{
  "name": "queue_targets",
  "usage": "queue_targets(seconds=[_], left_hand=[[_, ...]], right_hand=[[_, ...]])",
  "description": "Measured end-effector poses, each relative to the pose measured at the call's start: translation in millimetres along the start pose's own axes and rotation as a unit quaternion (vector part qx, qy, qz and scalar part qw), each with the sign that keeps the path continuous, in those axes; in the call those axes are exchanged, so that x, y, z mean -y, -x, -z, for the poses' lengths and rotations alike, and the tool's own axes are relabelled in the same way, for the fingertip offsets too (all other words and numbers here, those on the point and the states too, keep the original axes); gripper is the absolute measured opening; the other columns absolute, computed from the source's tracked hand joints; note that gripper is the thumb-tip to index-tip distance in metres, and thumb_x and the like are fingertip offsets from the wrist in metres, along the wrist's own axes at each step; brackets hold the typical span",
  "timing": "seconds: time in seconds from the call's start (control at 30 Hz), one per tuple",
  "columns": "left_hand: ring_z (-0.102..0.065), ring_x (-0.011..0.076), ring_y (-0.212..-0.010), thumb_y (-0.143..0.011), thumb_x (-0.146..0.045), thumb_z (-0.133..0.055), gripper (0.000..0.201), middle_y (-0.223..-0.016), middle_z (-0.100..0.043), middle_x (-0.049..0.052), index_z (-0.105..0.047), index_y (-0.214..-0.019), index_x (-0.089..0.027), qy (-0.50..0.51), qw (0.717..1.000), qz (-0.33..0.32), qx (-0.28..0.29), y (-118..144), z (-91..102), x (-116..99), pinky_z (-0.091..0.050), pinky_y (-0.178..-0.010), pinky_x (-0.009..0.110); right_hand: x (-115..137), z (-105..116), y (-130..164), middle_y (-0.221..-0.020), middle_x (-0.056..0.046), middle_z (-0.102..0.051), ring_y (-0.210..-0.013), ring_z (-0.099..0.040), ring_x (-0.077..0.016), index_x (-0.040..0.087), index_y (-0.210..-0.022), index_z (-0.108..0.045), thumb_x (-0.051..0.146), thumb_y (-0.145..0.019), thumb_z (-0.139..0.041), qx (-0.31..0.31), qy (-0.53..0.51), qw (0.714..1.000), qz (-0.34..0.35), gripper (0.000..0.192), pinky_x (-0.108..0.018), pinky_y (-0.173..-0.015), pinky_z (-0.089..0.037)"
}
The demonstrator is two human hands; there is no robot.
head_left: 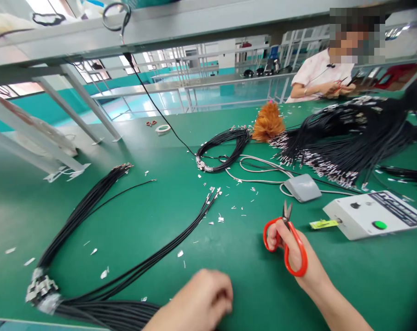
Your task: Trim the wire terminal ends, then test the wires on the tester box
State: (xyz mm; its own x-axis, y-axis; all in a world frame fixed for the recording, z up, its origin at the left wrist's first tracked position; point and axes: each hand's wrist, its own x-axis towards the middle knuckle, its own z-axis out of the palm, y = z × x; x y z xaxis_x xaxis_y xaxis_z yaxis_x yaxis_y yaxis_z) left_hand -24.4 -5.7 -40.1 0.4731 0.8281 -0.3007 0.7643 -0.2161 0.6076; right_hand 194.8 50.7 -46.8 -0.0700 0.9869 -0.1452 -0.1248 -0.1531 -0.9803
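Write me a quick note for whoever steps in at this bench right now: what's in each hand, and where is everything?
Right hand: holds red scissors, blades up.
Left hand: closed fist, resting by the black wire bundle; whether it holds anything is hidden.
Trimmed scraps litter the green table.
More wire: a coil and a big pile further back.
Grey pedal and white box sit right.
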Motion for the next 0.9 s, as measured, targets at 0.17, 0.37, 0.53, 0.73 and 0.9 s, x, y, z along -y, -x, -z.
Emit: queue_targets(seconds=[0.17, 0.37, 0.53, 0.73, 0.9], left_hand=[[-0.054, 0.0264, -0.090, -0.082, -0.010, -0.043, 0.016, -0.093, -0.058, 0.010, -0.056, -0.088, -0.017, -0.056, 0.954, 0.128, -0.266, -28.3, 51.1, 41.5, -0.042, -0.080, 0.039], [-0.054, 0.0189, -0.070, -0.078, -0.016, -0.050, 0.007, -0.076, -0.053, 0.000, -0.050, -0.074, -0.021, 0.003, 0.951, 0.118, -0.287, -33.0, 51.2, 57.5, -0.043, -0.064, 0.030], [-0.051, 0.0160, -0.064, -0.080, -0.026, -0.054, 0.014, -0.068, -0.052, -0.003, -0.047, -0.069, -0.021, 0.068, 0.952, 0.101, -0.282, -23.8, 51.1, 34.9, -0.041, -0.060, 0.026], [-0.053, 0.0141, -0.069, -0.090, -0.030, -0.046, 0.016, -0.078, -0.059, 0.000, -0.059, -0.091, -0.021, 0.211, 0.954, 0.008, -0.215, -20.7, 49.8, -19.1, -0.042, -0.065, 0.023], [-0.049, 0.0115, -0.056, -0.092, -0.033, -0.044, 0.025, -0.064, -0.056, -0.002, -0.063, -0.085, -0.020, 0.245, 0.956, -0.009, -0.161, -15.4, 34.4, -41.2, -0.039, -0.055, 0.022]], right_hand=[[-0.1, -12.1, -3.2, -0.059, 0.001, -0.049, -0.056, -0.045, -0.0130, 0.018, -0.062, -0.051, 0.058, -0.083, -0.051, 0.030, -0.005, 0.999, -0.010, 0.045, -0.027, -0.057, -0.038], [-2.6, -13.7, -2.9, -0.057, 0.001, -0.048, -0.055, -0.044, -0.0127, 0.018, -0.060, -0.050, 0.057, -0.081, -0.055, 0.024, -0.011, 0.999, -0.019, 0.044, -0.027, -0.056, -0.037], [0.4, -15.1, -1.9, -0.059, 0.001, -0.049, -0.057, -0.045, -0.0136, 0.018, -0.061, -0.051, 0.056, -0.080, -0.057, 0.015, -0.009, 1.000, -0.025, 0.042, -0.028, -0.058, -0.037], [16.3, -27.6, 5.2, -0.070, 0.001, -0.054, -0.067, -0.050, -0.0137, 0.019, -0.071, -0.057, 0.040, -0.075, -0.068, 0.042, -0.039, 0.998, -0.008, 0.024, -0.027, -0.069, -0.039], [24.1, -36.3, 12.7, -0.071, 0.001, -0.056, -0.067, -0.051, -0.0126, 0.019, -0.078, -0.062, 0.035, -0.075, -0.070, 0.096, -0.121, 0.988, -0.023, 0.018, -0.026, -0.070, -0.041]])
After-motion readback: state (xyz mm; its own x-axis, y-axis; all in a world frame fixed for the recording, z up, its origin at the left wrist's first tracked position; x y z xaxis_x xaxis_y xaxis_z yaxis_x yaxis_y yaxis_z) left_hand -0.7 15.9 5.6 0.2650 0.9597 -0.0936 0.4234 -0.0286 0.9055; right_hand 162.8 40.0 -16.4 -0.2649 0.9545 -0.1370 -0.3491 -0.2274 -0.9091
